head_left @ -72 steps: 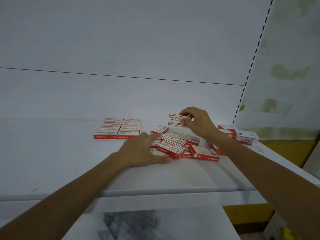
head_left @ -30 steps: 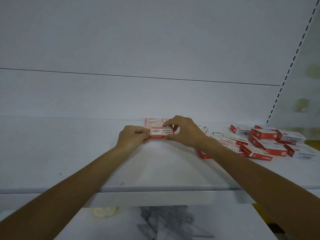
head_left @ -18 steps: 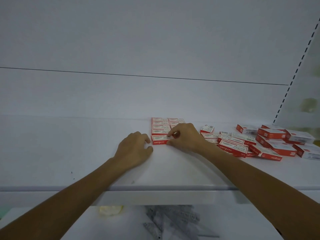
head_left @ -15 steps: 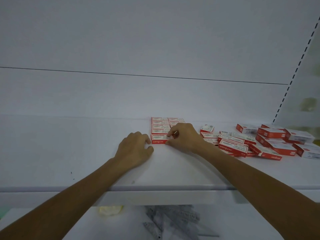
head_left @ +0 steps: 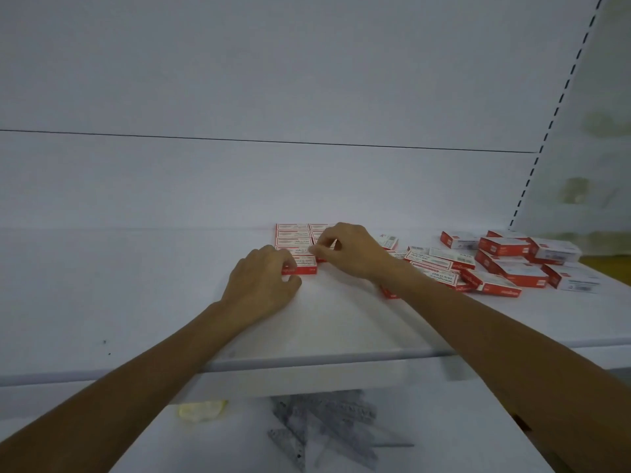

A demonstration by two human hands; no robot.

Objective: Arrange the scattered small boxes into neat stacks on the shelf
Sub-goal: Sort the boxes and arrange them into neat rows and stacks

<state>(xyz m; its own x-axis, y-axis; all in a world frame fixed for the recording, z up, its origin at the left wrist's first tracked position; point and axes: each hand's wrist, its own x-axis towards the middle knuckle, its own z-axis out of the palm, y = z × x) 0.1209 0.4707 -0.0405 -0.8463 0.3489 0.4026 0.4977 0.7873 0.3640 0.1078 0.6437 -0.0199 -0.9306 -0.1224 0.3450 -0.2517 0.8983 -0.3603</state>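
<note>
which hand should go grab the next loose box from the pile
Right, most likely. The scattered red boxes lie on the shelf to the right of the neat rows, on the right hand side. The left hand rests at the front box, farther away, and can steady it.

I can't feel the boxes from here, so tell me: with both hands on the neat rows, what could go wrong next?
1. The left hand presses the front box of the arranged rows; a push might skew the row behind it.
2. The right hand pinches at the seam between the rows, and could nudge neighbours.
3. The right forearm crosses just above the loose pile and may drag boxes along.
</note>
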